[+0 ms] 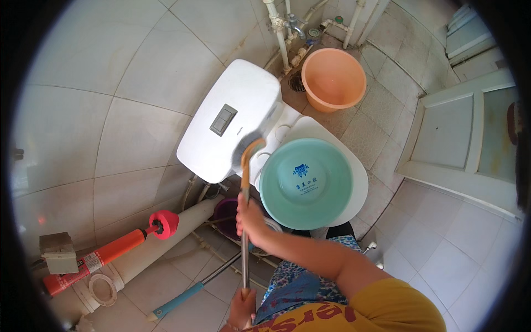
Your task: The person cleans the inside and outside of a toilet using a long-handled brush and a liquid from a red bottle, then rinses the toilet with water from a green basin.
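Observation:
My right hand (251, 221) is wrapped round the middle of a long metal pole (245, 257). Lower on the same pole, my left hand (241, 307) grips it near the bottom of the picture. The pole's far end is a curved orange-brown piece (253, 148), held beside the front of the white toilet tank (232, 110); whether it touches the tank I cannot tell. Right of the pole, a mint-green basin (307, 207) with blue print inside rests on top of the toilet (359, 188).
An orange tub (333, 77) stands on the floor by the wall pipes and tap (295, 25). At left, a red plunger pump (110, 252) lies along a thick white pipe (182, 232). A blue-handled rod (180, 299) and purple bucket (225, 213) are below. A white door (464, 144) stands right.

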### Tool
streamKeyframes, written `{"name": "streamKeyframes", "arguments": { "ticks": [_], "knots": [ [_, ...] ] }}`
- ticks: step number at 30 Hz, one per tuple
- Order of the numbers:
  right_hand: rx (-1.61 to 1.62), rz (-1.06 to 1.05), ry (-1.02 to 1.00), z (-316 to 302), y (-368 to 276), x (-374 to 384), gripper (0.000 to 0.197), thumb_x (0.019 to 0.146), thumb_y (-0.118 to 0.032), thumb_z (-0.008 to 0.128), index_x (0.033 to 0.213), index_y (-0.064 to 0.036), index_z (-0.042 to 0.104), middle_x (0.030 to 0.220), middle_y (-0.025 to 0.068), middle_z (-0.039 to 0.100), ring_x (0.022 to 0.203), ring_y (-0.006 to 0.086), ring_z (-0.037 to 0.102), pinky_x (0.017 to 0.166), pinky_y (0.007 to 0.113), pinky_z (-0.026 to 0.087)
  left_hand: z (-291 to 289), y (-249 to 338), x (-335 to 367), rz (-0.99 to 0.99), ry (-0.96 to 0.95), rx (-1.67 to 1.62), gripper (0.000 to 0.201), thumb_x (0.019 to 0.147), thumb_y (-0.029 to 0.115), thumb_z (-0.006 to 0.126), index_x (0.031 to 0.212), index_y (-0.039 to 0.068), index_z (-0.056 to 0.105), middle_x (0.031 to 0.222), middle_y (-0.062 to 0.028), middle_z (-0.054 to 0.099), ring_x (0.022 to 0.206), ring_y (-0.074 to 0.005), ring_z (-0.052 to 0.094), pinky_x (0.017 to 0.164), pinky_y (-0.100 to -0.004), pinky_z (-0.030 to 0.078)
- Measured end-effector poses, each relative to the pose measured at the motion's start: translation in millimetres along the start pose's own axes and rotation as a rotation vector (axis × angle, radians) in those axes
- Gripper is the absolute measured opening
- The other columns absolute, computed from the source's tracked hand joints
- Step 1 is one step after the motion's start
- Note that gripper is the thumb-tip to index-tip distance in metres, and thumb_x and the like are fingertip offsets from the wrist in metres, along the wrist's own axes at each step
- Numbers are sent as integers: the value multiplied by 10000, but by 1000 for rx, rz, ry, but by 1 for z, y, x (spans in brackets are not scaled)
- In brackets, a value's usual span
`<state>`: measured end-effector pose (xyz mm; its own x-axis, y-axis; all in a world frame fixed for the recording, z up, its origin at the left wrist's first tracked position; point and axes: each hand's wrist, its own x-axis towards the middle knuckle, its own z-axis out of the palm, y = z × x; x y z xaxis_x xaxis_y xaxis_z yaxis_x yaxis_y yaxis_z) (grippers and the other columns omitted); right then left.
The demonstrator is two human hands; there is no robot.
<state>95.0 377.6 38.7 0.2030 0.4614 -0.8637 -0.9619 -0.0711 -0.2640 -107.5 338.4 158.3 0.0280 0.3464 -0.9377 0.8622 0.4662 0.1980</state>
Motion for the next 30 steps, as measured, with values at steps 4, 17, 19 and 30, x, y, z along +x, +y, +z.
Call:
{"name": "streamKeyframes", "arguments": {
  "ticks": [4, 17, 19, 30],
  "knots": [
    [110, -273, 6, -31, -80, 42, 440, 898, -511, 447, 801, -86, 394, 530, 0, 369, 354, 129, 378, 311, 247, 353, 34, 66, 36, 187, -124, -11, 228, 896, 241, 548, 813, 44, 469, 503, -5, 435, 378, -82, 397, 357, -243, 313],
    [88, -298, 30, -34, -79, 44, 457, 901, -522, 425, 807, -75, 413, 547, 14, 396, 363, 133, 389, 300, 256, 338, 36, 75, 31, 207, -148, -31, 232, 906, 253, 529, 827, 45, 465, 489, 2, 401, 356, -81, 357, 344, -235, 278],
    [97, -307, 37, -38, -92, 45, 438, 909, -505, 422, 809, -79, 404, 544, 6, 378, 367, 132, 370, 319, 265, 347, 46, 77, 37, 239, -192, -98, 239, 908, 263, 526, 832, 45, 467, 491, 5, 395, 354, -82, 346, 346, -235, 278],
    [-282, -338, 65, -9, -44, 0, 318, 955, -345, 387, 892, -34, 376, 592, 41, 418, 412, 137, 456, 383, 281, 437, 6, 29, 13, 26, -355, -407, 180, 941, 208, 461, 849, 53, 454, 505, -20, 404, 343, -104, 364, 306, -257, 306]
  ]
}}
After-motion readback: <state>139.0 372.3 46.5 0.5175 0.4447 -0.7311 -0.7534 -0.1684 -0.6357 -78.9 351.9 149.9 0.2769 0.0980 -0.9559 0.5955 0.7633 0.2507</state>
